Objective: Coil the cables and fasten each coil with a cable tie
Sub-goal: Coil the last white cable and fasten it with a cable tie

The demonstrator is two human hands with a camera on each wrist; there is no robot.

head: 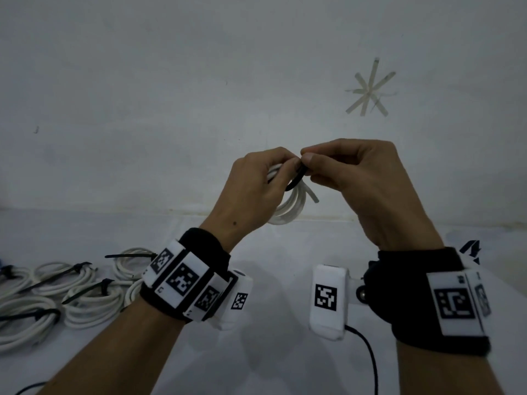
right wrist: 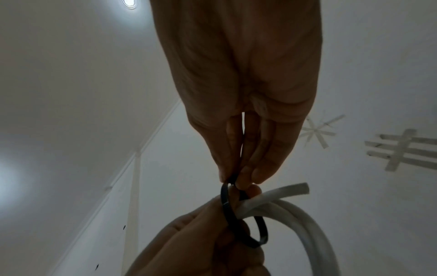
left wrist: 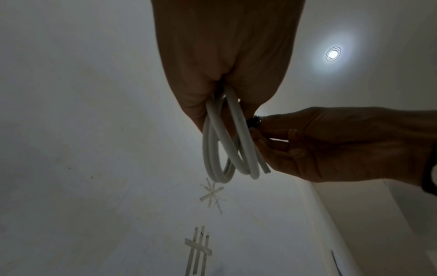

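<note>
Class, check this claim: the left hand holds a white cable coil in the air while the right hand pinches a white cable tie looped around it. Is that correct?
Not quite. The cable tie is black, not white, as the right wrist view shows. The rest stands: the left hand holds the white cable coil aloft while the right hand pinches the tie.

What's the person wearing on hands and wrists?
Both hands are bare: left hand, right hand. Each forearm is bare below a black wristband carrying white plates printed with black square fiducial markers. A white camera pod, also marker-tagged, hangs on the inner side of each wrist. A black cable leaves the right pod.
</note>
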